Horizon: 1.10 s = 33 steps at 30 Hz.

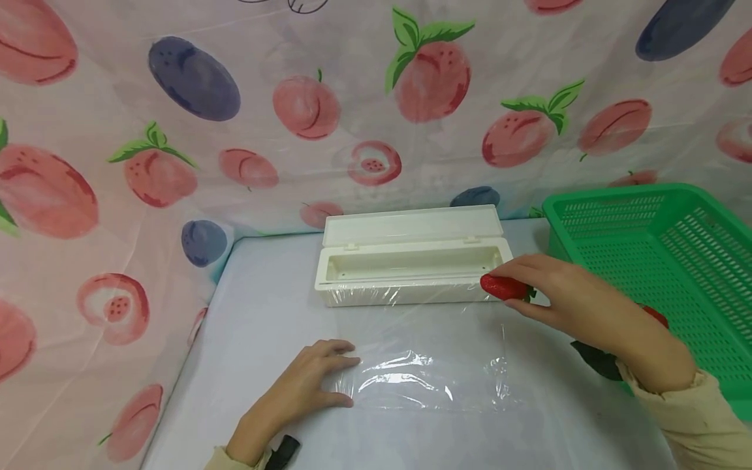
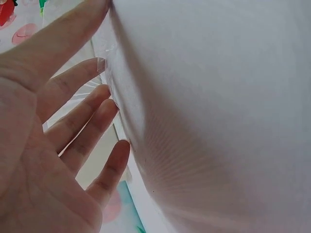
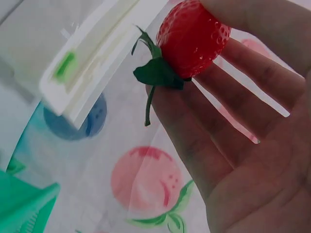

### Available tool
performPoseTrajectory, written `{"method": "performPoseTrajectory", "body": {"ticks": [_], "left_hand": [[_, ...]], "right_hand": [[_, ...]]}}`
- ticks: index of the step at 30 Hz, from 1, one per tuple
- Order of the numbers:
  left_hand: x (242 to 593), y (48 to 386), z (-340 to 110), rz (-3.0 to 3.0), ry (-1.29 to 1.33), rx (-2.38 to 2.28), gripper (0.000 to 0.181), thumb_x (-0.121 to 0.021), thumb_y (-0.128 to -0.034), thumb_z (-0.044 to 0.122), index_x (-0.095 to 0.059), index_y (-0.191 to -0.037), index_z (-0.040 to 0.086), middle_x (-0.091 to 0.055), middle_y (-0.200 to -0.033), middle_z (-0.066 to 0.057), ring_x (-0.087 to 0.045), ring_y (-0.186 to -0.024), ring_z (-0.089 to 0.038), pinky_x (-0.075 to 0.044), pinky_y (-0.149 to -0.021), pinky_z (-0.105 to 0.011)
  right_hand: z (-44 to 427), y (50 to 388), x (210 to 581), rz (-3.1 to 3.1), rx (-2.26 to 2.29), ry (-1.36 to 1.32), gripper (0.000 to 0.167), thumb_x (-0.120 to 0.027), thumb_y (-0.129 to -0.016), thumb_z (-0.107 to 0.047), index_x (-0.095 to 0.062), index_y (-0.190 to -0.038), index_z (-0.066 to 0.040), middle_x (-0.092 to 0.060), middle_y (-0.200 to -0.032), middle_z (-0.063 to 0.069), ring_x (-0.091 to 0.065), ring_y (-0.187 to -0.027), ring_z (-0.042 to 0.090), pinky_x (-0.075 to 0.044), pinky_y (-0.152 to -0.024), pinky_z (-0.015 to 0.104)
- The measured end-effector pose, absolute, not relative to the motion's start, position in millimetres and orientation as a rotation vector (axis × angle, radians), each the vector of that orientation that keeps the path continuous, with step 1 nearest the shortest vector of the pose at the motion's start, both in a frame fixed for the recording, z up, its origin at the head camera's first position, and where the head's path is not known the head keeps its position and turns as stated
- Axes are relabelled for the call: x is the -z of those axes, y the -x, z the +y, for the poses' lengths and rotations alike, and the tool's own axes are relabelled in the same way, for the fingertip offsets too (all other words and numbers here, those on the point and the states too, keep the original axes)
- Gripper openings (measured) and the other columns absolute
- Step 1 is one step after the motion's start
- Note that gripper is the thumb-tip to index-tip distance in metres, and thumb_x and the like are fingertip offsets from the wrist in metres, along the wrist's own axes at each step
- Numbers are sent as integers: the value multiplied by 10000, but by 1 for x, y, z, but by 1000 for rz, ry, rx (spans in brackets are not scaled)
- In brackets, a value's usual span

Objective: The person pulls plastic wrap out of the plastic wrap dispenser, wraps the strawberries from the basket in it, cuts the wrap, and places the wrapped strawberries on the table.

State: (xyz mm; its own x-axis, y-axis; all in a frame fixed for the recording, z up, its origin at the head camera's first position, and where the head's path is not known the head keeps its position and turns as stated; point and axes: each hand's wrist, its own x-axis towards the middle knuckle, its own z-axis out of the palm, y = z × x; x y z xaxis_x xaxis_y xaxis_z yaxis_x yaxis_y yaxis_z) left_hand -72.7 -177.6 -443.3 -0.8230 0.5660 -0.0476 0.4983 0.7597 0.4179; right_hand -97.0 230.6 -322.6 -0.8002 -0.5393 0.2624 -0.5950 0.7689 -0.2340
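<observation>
My right hand (image 1: 578, 303) pinches a red strawberry (image 1: 504, 287) between thumb and fingers, above the right end of a white box. Green leaves and a short stem hang from the strawberry (image 3: 192, 41) in the right wrist view. The long white box (image 1: 405, 297) lies with its hinged lid (image 1: 411, 227) raised at the back. Clear plastic film (image 1: 411, 382) stretches from the front of the box over the table. My left hand (image 1: 305, 378) touches the film's left edge with its fingers extended and spread.
A green plastic basket (image 1: 631, 196) stands on the right, partly behind my right forearm. Something red (image 1: 655, 316) shows past that wrist, mostly hidden. A fruit-printed sheet (image 1: 329, 163) hangs behind and left of the white table (image 1: 252, 300).
</observation>
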Motion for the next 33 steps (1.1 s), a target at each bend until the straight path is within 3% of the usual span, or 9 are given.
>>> {"method": "performPoseTrajectory", "body": {"ticks": [19, 26, 33], "left_hand": [[442, 72, -180, 2793, -868, -586, 612, -869, -703, 403, -702, -1249, 181, -585, -1354, 2, -531, -1253, -229, -433, -1028, -488], [443, 73, -179, 2789, -881, -597, 605, -864, -715, 401, -698, -1255, 183, -584, -1351, 7, -533, -1244, -215, -427, -1032, -498], [444, 72, -179, 2796, -896, -593, 603, -866, -717, 391, -697, -1256, 180, -582, -1353, 4, -526, -1251, -215, -433, -1019, -471]], "right_hand": [[187, 96, 357, -2761, -743, -1106, 436, -840, -799, -162, -669, -1199, -186, -657, -1124, -119, -591, -1002, 37, -572, -839, 284], [173, 94, 368, -2774, -816, -1168, 411, -810, -830, -140, -671, -1216, -174, -654, -1147, -75, -605, -1043, 118, -564, -873, 328], [156, 91, 385, -2791, -895, -1230, 363, -803, -840, -171, -691, -1185, -192, -662, -1142, -112, -612, -1055, 83, -546, -914, 313]]}}
